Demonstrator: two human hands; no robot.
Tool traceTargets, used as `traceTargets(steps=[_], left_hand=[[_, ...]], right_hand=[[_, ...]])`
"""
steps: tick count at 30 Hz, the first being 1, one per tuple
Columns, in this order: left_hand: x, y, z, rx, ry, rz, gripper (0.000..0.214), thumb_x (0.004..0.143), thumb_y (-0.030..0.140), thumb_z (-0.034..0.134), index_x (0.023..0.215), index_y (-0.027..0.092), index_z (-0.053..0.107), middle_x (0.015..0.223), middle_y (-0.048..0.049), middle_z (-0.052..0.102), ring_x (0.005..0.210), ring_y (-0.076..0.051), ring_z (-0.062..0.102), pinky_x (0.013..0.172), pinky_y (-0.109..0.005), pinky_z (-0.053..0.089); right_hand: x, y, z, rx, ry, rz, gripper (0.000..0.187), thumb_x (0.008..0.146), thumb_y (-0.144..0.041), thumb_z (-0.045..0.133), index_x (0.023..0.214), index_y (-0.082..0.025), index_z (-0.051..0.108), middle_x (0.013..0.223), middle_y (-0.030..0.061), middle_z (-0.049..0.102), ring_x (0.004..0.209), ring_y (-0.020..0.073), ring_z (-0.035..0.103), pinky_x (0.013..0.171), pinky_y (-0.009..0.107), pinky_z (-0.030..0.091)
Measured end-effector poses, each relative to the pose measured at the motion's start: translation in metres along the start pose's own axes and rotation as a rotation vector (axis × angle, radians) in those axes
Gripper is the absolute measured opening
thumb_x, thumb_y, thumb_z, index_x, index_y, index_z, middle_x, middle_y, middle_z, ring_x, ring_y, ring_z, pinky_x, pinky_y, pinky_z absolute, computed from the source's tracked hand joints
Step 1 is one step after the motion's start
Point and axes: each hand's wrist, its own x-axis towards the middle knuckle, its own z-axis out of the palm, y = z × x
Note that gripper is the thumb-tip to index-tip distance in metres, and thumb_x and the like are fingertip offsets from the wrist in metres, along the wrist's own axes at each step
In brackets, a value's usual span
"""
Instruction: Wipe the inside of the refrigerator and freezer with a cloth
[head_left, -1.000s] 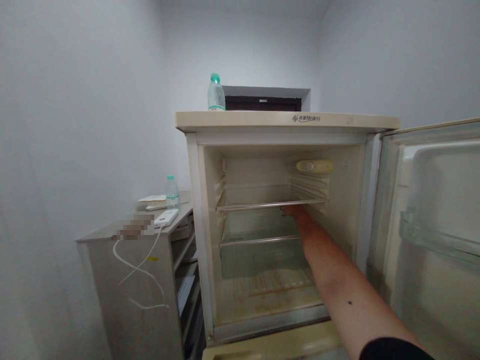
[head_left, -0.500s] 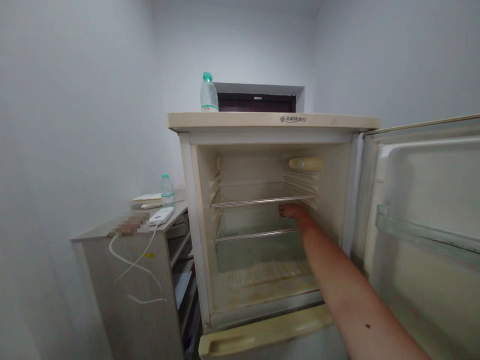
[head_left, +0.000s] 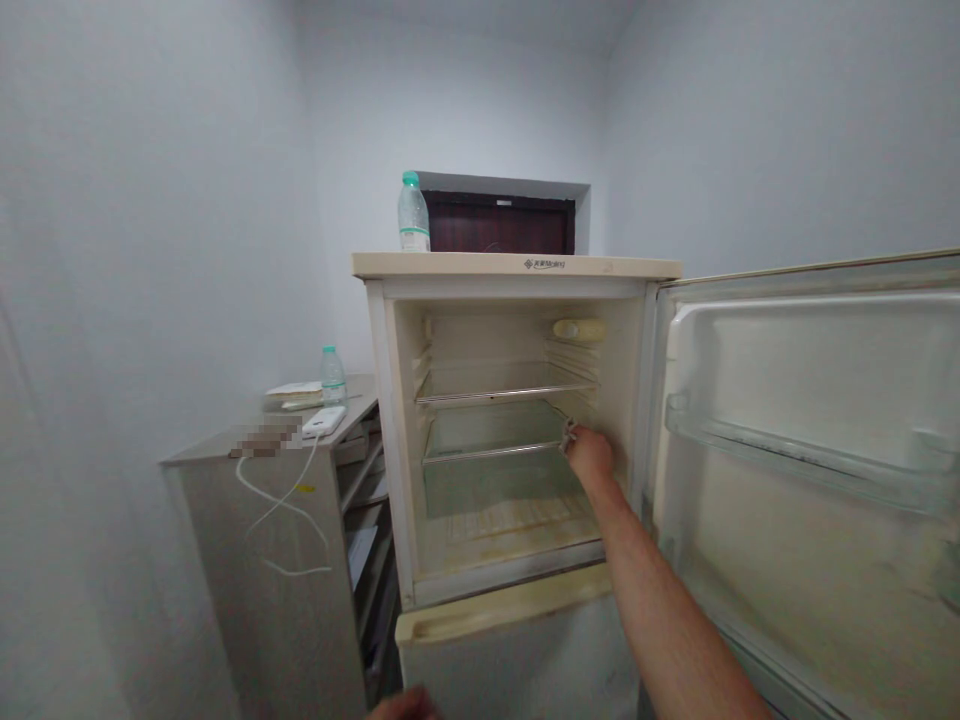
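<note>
My right hand (head_left: 589, 452) reaches into the open fridge (head_left: 517, 268), near the right end of the lower glass shelf (head_left: 495, 450). Its fingers are closed on a small crumpled greyish cloth (head_left: 567, 436), mostly hidden by the hand; whether it is fabric or tissue is hard to make out. Above the hand is the upper glass shelf (head_left: 502, 393). At the bottom edge, in front of the freezer door (head_left: 517, 650), only a blurred part of my left hand (head_left: 405, 704) shows, and its fingers cannot be made out.
The fridge door (head_left: 810, 400) stands swung out to the right, with a clear door rack (head_left: 795, 455). One plastic bottle (head_left: 414, 215) is on the fridge top. Left of it, a cabinet (head_left: 255, 560) carries another bottle (head_left: 333, 378), papers, a white device (head_left: 324, 421) and a cable.
My right hand has drawn back from deep between the shelves toward the front right, bringing the cloth into sight. My left hand has appeared at the bottom edge. The view has shifted.
</note>
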Motion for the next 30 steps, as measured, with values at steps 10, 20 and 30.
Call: traceTargets(steps=[10, 20, 30], left_hand=[[0.17, 0.124, 0.128, -0.843, -0.023, 0.038, 0.011, 0.092, 0.009, 0.067, 0.095, 0.02, 0.066, 0.114, -0.0152, 0.08, 0.105, -0.025, 0.082, 0.116, -0.042, 0.062], [0.172, 0.1, 0.147, -0.946, -0.03, 0.13, 0.034, 0.078, 0.008, 0.083, 0.1, 0.025, 0.065, 0.112, -0.0075, 0.082, 0.112, -0.026, 0.082, 0.125, -0.044, 0.056], [0.071, 0.035, 0.167, -0.938, -0.098, 0.223, 0.053, 0.072, 0.017, 0.088, 0.119, 0.027, 0.066, 0.148, -0.0137, 0.075, 0.153, -0.035, 0.067, 0.142, -0.052, 0.042]], right_hand=[[-0.117, 0.016, 0.018, 0.785, 0.096, 0.043, 0.048, 0.101, -0.043, 0.051, 0.127, -0.02, 0.083, 0.125, 0.0152, 0.087, 0.112, 0.0312, 0.084, 0.101, 0.041, 0.063], [-0.139, 0.025, -0.029, 1.045, 0.115, 0.039, 0.06, 0.09, -0.064, 0.065, 0.122, -0.018, 0.086, 0.118, 0.0161, 0.088, 0.101, 0.0326, 0.082, 0.089, 0.04, 0.064], [-0.096, 0.016, -0.096, 0.955, 0.136, 0.001, 0.05, 0.093, -0.059, 0.067, 0.121, -0.02, 0.078, 0.109, 0.0142, 0.086, 0.091, 0.0309, 0.078, 0.076, 0.037, 0.058]])
